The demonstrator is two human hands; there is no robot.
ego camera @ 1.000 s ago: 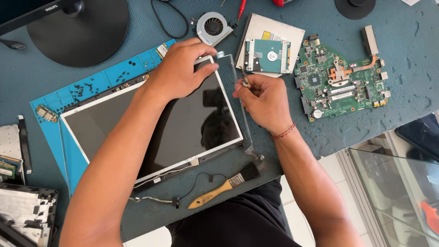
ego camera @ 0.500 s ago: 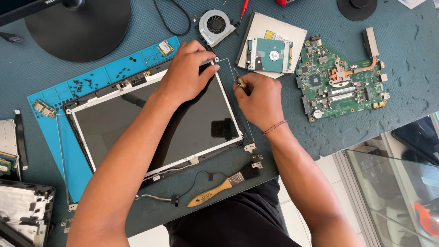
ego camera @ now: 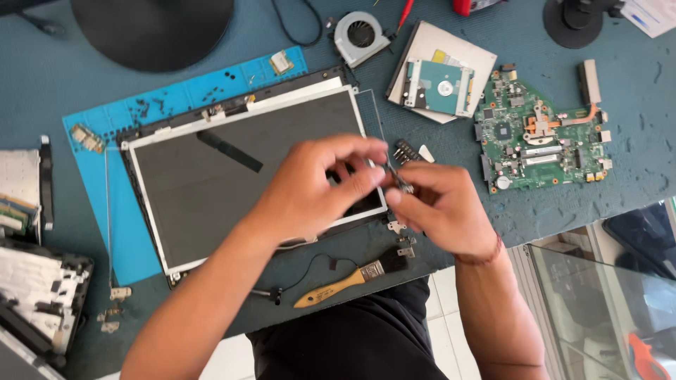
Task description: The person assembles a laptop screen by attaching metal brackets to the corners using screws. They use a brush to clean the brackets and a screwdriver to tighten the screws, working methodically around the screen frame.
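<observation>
The small dark tool [ego camera: 401,181] sits mid-frame, pinched between my left hand [ego camera: 310,190] fingertips and my right hand [ego camera: 440,207], both closed on it, above the laptop screen panel's [ego camera: 211,190] right edge; bare table [ego camera: 458,151] lies beyond.

The counter [ego camera: 634,162] carries a dull blue-grey covering, scuffed and marked in places; a bright blue work mat [ego camera: 91,183] lies across its left half; a round black stand base [ego camera: 151,32] sits at the top left, a smaller black base [ego camera: 574,17] at the top right; daylight falls evenly, with soft shadows; beyond the counter's near edge, pale floor tiles [ego camera: 451,295] are visible; at lower right a glass panel [ego camera: 612,309] in a metal frame adjoins the counter.
</observation>
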